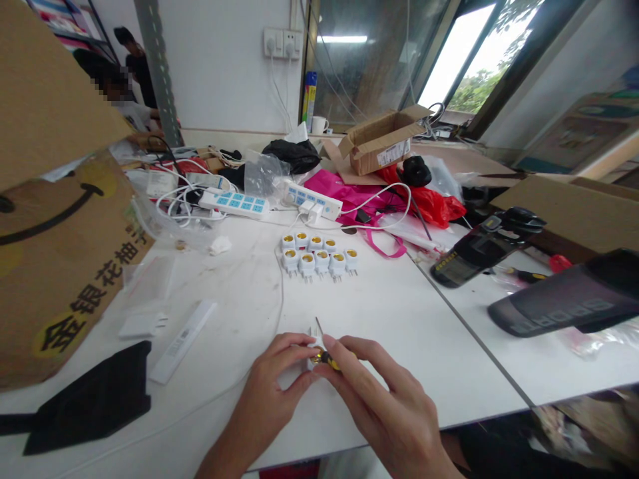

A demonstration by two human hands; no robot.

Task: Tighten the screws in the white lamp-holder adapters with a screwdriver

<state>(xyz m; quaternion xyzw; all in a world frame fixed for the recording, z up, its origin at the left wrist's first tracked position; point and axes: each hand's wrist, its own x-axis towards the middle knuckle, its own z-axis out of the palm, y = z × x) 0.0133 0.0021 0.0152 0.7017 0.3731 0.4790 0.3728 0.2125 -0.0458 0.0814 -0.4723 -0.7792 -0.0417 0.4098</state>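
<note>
My left hand (274,386) is closed around a small white lamp-socket adapter (315,343) near the front edge of the white table (399,319). My right hand (389,399) pinches a small screwdriver (327,358) with a yellow and black handle, its thin metal tip pointing up beside the adapter. Both hands meet over the adapter. Farther back on the table stand several matching white adapters (319,254) with brass-coloured sockets, set in two rows.
A large cardboard box (54,266) with black print stands at the left, a black cloth (94,399) in front of it. Power strips (234,203), cables, a pink bag (359,199) and an open carton (382,143) crowd the back. Two dark devices (484,247) lie at right. People sit at far left.
</note>
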